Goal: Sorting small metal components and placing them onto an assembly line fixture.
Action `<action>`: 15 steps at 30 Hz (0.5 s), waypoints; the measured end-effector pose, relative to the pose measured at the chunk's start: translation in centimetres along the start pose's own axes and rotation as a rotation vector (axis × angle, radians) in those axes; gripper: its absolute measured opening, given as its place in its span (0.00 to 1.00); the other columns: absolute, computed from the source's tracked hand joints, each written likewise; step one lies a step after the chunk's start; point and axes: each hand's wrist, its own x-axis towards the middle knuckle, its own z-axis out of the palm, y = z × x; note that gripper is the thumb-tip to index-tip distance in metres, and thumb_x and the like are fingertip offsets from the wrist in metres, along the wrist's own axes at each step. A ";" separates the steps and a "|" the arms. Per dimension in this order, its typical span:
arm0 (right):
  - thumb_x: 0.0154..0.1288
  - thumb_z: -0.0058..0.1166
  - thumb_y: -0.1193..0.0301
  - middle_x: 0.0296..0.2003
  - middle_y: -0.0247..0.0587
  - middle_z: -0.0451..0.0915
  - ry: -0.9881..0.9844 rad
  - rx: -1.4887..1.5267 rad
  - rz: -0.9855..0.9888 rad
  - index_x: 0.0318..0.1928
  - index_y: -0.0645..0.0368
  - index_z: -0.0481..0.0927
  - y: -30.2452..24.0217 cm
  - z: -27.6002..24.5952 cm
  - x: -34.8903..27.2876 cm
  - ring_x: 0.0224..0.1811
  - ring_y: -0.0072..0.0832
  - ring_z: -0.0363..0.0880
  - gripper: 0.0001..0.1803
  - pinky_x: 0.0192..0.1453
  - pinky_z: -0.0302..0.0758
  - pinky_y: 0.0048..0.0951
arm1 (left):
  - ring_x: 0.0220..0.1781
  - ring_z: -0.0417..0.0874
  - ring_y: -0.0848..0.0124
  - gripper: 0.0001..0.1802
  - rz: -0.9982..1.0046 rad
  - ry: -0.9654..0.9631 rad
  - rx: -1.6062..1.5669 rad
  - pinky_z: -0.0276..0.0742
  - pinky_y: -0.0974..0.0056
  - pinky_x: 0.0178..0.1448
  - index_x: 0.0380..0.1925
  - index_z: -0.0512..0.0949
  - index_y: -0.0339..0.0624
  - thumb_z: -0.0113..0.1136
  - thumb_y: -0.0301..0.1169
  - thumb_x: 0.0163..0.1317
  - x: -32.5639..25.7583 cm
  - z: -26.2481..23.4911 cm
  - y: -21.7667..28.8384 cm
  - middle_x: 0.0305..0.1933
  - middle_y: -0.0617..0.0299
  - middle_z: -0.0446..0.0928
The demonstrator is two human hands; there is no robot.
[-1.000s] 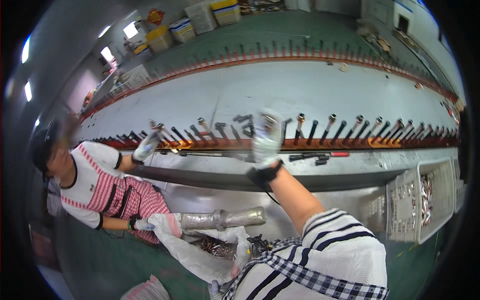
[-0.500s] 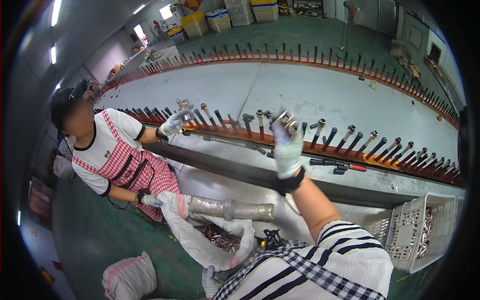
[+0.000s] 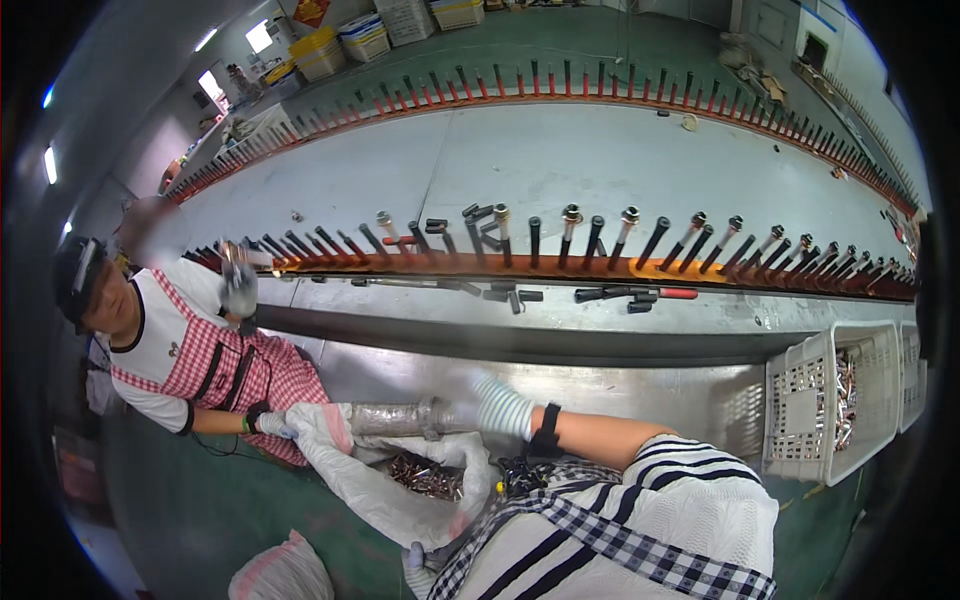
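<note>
My right hand point(image 3: 492, 405), in a striped white glove with a black wrist strap, reaches left and closes around the right end of a dull grey metal tube point(image 3: 395, 417). The tube lies level over the mouth of a white sack point(image 3: 390, 505) that holds several small coppery metal parts point(image 3: 425, 475). A co-worker's gloved hand point(image 3: 272, 424) holds the sack's left rim by the tube's other end. A pale scrap that may be my left hand point(image 3: 414, 553) shows at the sack's near rim, too little to judge.
A long grey bench point(image 3: 560, 160) carries a rust-red rail of upright black pegs point(image 3: 600, 240), some capped with metal fittings. Loose tools point(image 3: 630, 294) lie before it. White baskets of parts point(image 3: 830, 400) stand at right. The co-worker's other hand point(image 3: 238, 285) is raised to the pegs.
My right hand has come down from the peg rail to the tube over the sack. The view has shifted right. The co-worker's raised hand stays at the pegs.
</note>
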 end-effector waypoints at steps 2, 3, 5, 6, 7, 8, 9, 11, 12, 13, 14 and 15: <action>0.56 0.56 0.70 0.55 0.54 0.71 0.444 -0.059 0.076 0.59 0.64 0.68 -0.7 -3.5 1.8 0.62 0.45 0.66 0.30 0.69 0.60 0.38 | 0.38 0.76 0.64 0.21 0.103 -0.014 0.272 0.75 0.56 0.39 0.45 0.71 0.44 0.54 0.49 0.64 0.2 -1.1 0.7 0.37 0.54 0.75; 0.58 0.55 0.73 0.63 0.53 0.63 0.635 -0.026 -0.035 0.67 0.64 0.57 0.6 -5.2 2.7 0.68 0.37 0.59 0.37 0.71 0.55 0.36 | 0.44 0.78 0.60 0.23 0.202 -0.034 0.549 0.77 0.52 0.45 0.48 0.70 0.44 0.52 0.50 0.65 0.5 -1.5 0.8 0.42 0.49 0.76; 0.62 0.52 0.75 0.65 0.54 0.59 0.940 -0.082 -0.196 0.68 0.63 0.54 -1.1 -8.5 4.6 0.69 0.39 0.58 0.35 0.70 0.57 0.34 | 0.45 0.77 0.59 0.24 0.179 -0.039 0.465 0.76 0.52 0.47 0.49 0.70 0.44 0.52 0.51 0.65 0.6 -1.5 0.2 0.43 0.49 0.76; 0.64 0.50 0.74 0.65 0.53 0.58 0.977 -0.072 -0.154 0.69 0.62 0.53 -2.6 -9.7 5.5 0.69 0.40 0.57 0.34 0.70 0.58 0.35 | 0.47 0.77 0.59 0.25 0.154 -0.043 0.388 0.76 0.51 0.48 0.50 0.70 0.43 0.52 0.51 0.65 0.6 -1.5 -0.1 0.45 0.48 0.76; 0.65 0.49 0.73 0.66 0.53 0.58 1.030 0.001 -0.122 0.69 0.61 0.51 -2.3 -11.4 6.9 0.69 0.39 0.57 0.35 0.69 0.58 0.36 | 0.48 0.77 0.58 0.26 0.125 -0.064 0.322 0.75 0.51 0.50 0.51 0.70 0.43 0.51 0.52 0.64 0.7 -1.1 -0.3 0.47 0.47 0.76; 0.66 0.49 0.73 0.66 0.52 0.58 1.051 0.038 -0.070 0.70 0.60 0.51 -4.9 -12.3 8.5 0.68 0.39 0.58 0.35 0.68 0.59 0.35 | 0.50 0.76 0.58 0.27 0.096 -0.069 0.251 0.75 0.51 0.52 0.51 0.69 0.42 0.51 0.52 0.64 0.7 -1.3 -0.5 0.48 0.47 0.75; 0.65 0.50 0.74 0.63 0.51 0.62 1.010 0.401 -0.211 0.68 0.61 0.55 -1.9 -14.3 11.1 0.65 0.37 0.62 0.32 0.66 0.62 0.35 | 0.51 0.76 0.57 0.28 0.060 -0.101 0.195 0.75 0.51 0.54 0.52 0.69 0.41 0.51 0.53 0.64 0.8 -0.7 -0.8 0.50 0.46 0.75; 0.66 0.50 0.75 0.43 0.39 0.76 0.977 0.104 0.110 0.61 0.60 0.67 0.8 -16.2 15.3 0.43 0.24 0.74 0.23 0.48 0.71 0.22 | 0.53 0.76 0.57 0.29 0.026 -0.122 0.141 0.74 0.51 0.55 0.53 0.69 0.41 0.51 0.54 0.64 3.0 -3.2 -1.7 0.51 0.45 0.75; 0.65 0.50 0.76 0.40 0.36 0.76 0.940 0.245 -0.062 0.60 0.59 0.68 -1.0 -15.2 17.3 0.39 0.20 0.73 0.22 0.44 0.71 0.20 | 0.54 0.75 0.56 0.34 -0.107 -0.150 0.152 0.72 0.51 0.58 0.56 0.68 0.39 0.50 0.57 0.62 6.5 -8.4 -3.0 0.54 0.46 0.74; 0.65 0.51 0.78 0.37 0.33 0.76 0.895 0.380 -0.229 0.59 0.57 0.70 -3.4 -14.1 18.2 0.34 0.17 0.72 0.21 0.40 0.71 0.18 | 0.55 0.75 0.56 0.39 -0.247 -0.179 0.161 0.71 0.52 0.60 0.58 0.67 0.37 0.50 0.61 0.61 8.4 -11.3 -3.8 0.56 0.46 0.73; 0.65 0.51 0.79 0.37 0.32 0.76 0.882 0.453 -0.309 0.57 0.57 0.70 -5.0 -15.1 16.9 0.34 0.17 0.71 0.20 0.39 0.71 0.19 | 0.58 0.73 0.56 0.48 -0.051 -0.014 0.404 0.66 0.51 0.65 0.62 0.64 0.36 0.47 0.68 0.57 4.2 -4.0 -2.4 0.60 0.46 0.71; 0.64 0.51 0.81 0.37 0.31 0.76 0.840 0.559 -0.395 0.56 0.56 0.71 -8.2 -14.6 15.8 0.35 0.16 0.71 0.20 0.39 0.72 0.19 | 0.58 0.73 0.56 0.47 0.026 0.003 0.380 0.66 0.52 0.65 0.62 0.64 0.36 0.47 0.67 0.57 1.1 -0.3 -1.3 0.60 0.47 0.71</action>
